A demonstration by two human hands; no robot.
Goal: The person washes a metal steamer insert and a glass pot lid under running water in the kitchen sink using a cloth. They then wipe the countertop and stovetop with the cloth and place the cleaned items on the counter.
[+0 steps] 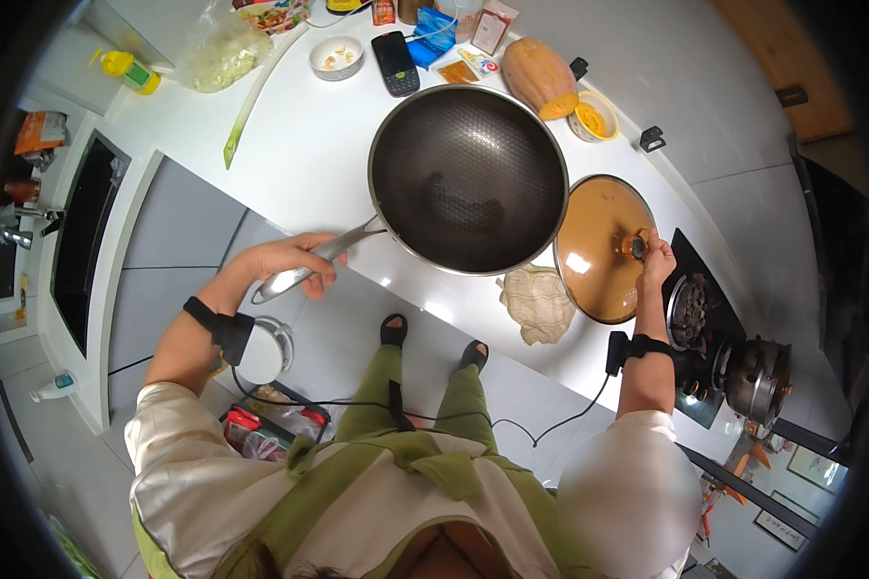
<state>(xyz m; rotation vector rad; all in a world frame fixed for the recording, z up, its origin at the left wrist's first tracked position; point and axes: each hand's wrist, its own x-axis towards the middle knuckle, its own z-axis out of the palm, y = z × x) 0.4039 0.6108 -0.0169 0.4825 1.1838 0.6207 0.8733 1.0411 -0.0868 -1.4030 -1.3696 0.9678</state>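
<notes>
My left hand (pixel 297 262) grips the steel handle of a dark wok (pixel 471 174) with a honeycomb-textured inside. A dark wet-looking patch marks its bottom, and no food shows in it. To the right, the fingers of my right hand (pixel 655 259) close on the knob of a glass lid (pixel 597 264) with a metal rim, which looks amber. Below the wok, a crumpled beige cloth (pixel 538 302) lies on the white counter, beside the lid's lower left rim. Whether the wok and lid rest on the counter or hang just above it, I cannot tell.
Behind the wok are a squash (pixel 539 76), a bowl of orange shreds (pixel 594 119), a handheld device (pixel 395 64) and a bowl of garlic cloves (pixel 337 58). A leek (pixel 261 94) lies at left. A gas hob (pixel 688 311) bears a pot (pixel 757 380) at right. A cable (pixel 434 417) links my wrist straps.
</notes>
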